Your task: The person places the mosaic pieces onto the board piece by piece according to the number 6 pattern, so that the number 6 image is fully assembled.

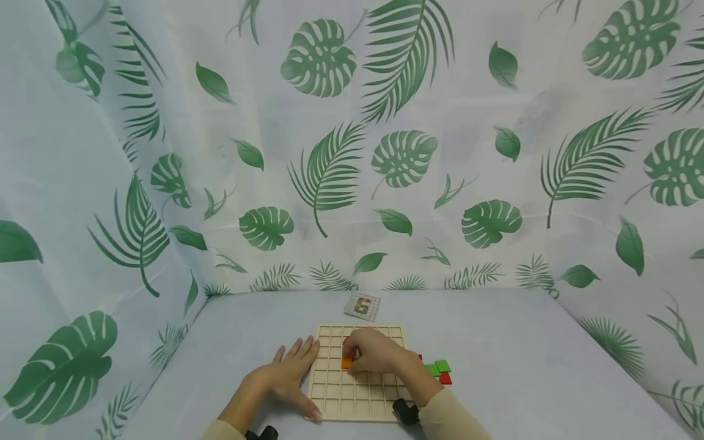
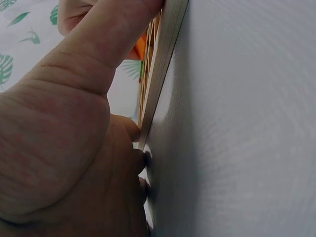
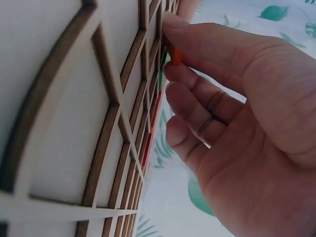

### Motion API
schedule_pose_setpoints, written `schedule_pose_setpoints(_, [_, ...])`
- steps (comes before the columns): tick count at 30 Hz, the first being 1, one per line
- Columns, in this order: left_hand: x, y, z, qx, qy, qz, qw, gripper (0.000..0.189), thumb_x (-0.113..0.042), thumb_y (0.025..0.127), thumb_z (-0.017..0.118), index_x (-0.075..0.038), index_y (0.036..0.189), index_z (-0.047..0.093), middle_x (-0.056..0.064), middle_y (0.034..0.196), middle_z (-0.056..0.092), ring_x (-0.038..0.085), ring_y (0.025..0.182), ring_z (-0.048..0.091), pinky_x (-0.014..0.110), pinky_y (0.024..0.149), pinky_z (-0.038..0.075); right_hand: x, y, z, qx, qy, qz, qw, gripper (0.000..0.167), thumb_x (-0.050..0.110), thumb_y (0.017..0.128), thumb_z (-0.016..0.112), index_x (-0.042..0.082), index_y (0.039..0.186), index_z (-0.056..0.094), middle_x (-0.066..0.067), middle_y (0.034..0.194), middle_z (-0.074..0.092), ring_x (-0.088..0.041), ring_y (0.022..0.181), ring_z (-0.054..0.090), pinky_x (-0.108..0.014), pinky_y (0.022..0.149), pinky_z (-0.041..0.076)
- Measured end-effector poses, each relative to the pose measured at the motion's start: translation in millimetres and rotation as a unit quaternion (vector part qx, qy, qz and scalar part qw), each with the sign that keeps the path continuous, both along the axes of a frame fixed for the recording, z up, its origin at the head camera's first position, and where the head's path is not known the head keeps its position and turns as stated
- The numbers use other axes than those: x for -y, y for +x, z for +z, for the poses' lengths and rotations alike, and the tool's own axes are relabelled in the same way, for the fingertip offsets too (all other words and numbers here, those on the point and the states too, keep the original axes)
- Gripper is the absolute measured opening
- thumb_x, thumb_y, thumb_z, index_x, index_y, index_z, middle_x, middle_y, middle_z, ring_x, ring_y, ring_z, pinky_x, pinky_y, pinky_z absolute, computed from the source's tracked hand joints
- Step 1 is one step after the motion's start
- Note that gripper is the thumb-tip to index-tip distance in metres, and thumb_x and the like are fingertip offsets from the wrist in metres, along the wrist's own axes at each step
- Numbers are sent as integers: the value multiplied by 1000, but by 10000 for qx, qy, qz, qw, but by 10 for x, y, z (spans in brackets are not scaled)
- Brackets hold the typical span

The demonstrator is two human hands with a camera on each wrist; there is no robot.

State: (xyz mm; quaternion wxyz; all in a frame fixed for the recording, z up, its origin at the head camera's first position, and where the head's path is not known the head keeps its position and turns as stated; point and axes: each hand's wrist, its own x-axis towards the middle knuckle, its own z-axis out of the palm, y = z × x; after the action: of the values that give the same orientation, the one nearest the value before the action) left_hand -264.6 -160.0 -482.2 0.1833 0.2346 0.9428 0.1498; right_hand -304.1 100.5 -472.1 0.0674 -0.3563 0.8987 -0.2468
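A pale wooden grid board (image 1: pixel 332 403) lies on the white table. My left hand (image 1: pixel 286 376) rests along the board's left edge with fingers spread, its thumb at the near left corner. In the left wrist view the thumb (image 2: pixel 94 54) lies against the board's side. My right hand (image 1: pixel 376 351) is over the upper middle of the board. Between its thumb and index finger it pinches an orange tile (image 3: pixel 177 57), mostly hidden by the fingers. Orange (image 1: pixel 347 363) also shows under this hand in the head view. Red (image 3: pixel 147 149) and green pieces show along the grid in the right wrist view.
Loose green tiles (image 1: pixel 442 366) and a red tile (image 1: pixel 445 379) lie right of the board, partly behind the right forearm. A small card (image 1: pixel 362 306) with a coloured grid pattern lies beyond the board. Leaf-printed white cloth (image 1: pixel 341 244) encloses the table's back and sides.
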Motion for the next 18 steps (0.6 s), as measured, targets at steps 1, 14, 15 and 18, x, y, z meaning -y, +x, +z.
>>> schedule_pose_setpoints(1, [-5, -2, 4, 8, 4, 1, 10000, 145, -73, 65, 87, -9, 168, 8, 18, 176, 3, 44, 162, 2, 71, 126, 3, -3, 7, 2, -51, 41, 0, 10000, 20, 20, 83, 89, 16, 101, 79, 11, 94, 68, -3, 80, 59, -20, 71, 51])
schedule_pose_setpoints(14, [15, -45, -54, 17, 46, 0, 10000, 147, -77, 63, 85, -10, 168, 8, 17, 176, 3, 43, 162, 2, 72, 125, 2, 7, 53, 21, -274, 98, 138, 9995, 21, 19, 88, 85, 11, 107, 81, 8, 92, 66, -3, 80, 59, -18, 71, 51])
schedule_pose_setpoints(15, [16, -43, -46, 1, 44, -10, 10000, 147, -77, 63, 85, -10, 168, 9, 17, 176, 4, 43, 162, 2, 72, 125, 3, 6, 53, 17, -269, 73, 160, 9995, 21, 18, 88, 85, 11, 107, 81, 7, 92, 66, -2, 80, 59, -18, 71, 52])
schedule_pose_setpoints(18, [18, -41, -35, -14, 29, -8, 10000, 148, -78, 62, 85, -10, 168, 8, 17, 176, 3, 43, 162, 2, 72, 125, 3, 7, 44, -1, -311, 76, 181, 9993, 21, 18, 89, 84, 11, 108, 81, 7, 93, 66, -2, 81, 59, -17, 71, 52])
